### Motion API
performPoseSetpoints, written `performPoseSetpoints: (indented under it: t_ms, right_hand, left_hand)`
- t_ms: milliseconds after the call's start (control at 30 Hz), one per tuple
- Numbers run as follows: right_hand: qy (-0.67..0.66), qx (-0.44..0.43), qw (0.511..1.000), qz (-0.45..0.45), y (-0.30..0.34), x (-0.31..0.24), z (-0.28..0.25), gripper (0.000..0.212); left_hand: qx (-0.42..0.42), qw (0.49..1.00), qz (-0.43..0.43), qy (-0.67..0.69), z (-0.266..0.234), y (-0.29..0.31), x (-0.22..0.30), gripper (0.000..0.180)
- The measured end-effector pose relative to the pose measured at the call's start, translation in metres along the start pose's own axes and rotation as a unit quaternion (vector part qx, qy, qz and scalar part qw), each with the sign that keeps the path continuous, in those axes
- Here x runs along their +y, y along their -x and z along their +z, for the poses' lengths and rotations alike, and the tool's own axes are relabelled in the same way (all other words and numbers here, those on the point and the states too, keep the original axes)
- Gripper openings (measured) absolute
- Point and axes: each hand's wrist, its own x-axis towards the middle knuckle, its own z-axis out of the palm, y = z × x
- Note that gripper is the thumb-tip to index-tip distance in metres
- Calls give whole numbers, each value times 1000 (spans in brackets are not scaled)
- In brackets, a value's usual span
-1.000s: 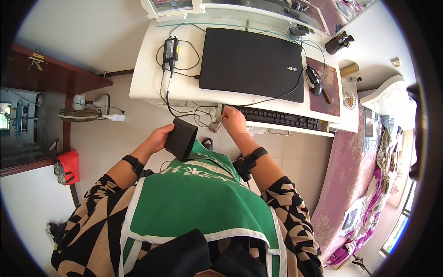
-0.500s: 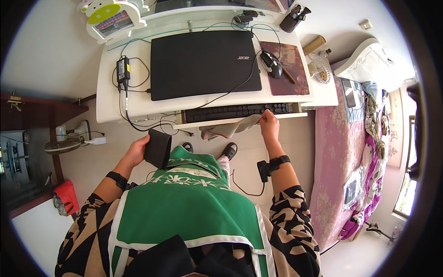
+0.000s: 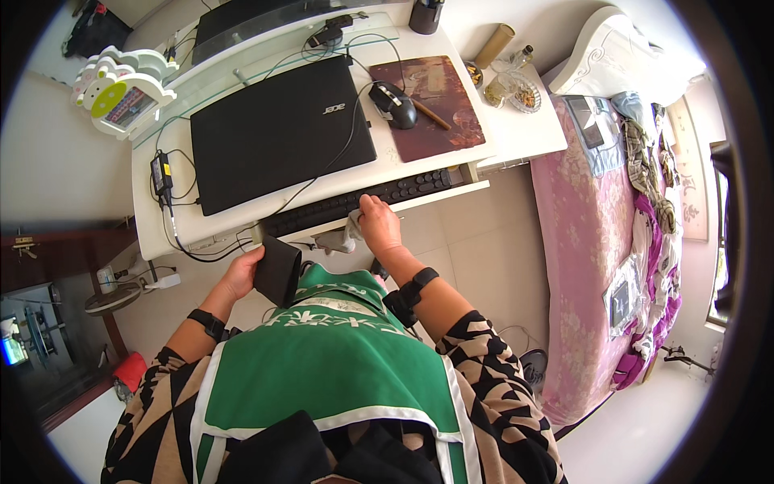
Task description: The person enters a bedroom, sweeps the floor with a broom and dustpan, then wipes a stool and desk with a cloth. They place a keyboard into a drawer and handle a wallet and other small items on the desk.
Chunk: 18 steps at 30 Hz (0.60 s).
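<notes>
My left hand (image 3: 239, 276) is closed on the edge of a flat black rectangular object (image 3: 278, 273), held in front of the desk; its exact kind I cannot make out. A grey cloth (image 3: 342, 240) hangs from my right hand (image 3: 380, 227), whose fingers are closed on it at the front edge of the pulled-out keyboard tray (image 3: 458, 190). On that tray lies a black keyboard (image 3: 415, 186), just beyond my right fingers. A closed black laptop (image 3: 274, 133) rests on the white desk above it.
A black mouse (image 3: 393, 105) and a brown stick (image 3: 431, 114) lie on a patterned mat (image 3: 447, 89). Cables and a power adapter (image 3: 161, 173) trail at the desk's left. A glass ashtray (image 3: 526, 98) stands at the right, near a pink-covered bed (image 3: 568, 282). A fan (image 3: 113, 297) is on the left.
My right hand has moved left along the keyboard tray with the cloth, which now hangs more bunched. My left hand still holds the black object. The view has turned and shifted rightward.
</notes>
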Motion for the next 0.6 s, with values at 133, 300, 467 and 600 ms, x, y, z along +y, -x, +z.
performPoseSetpoints:
  t_ms: [133, 300, 467, 600]
  right_hand:
    - [-9, -1, 999, 32, 2, 29, -27, 7]
    - [-43, -44, 998, -8, 25, 48, -37, 10]
    - [-225, -231, 936, -137, 58, 45, -17, 10]
    - [-410, -341, 839, 111, 53, 78, -57, 11]
  left_hand:
    - [-17, 1000, 5, -14, 39, -7, 8, 38]
    - [-5, 999, 13, -29, 70, -8, 7, 40]
    - [6, 999, 12, -30, 73, -3, -7, 42]
    - [10, 999, -8, -33, 62, -6, -7, 42]
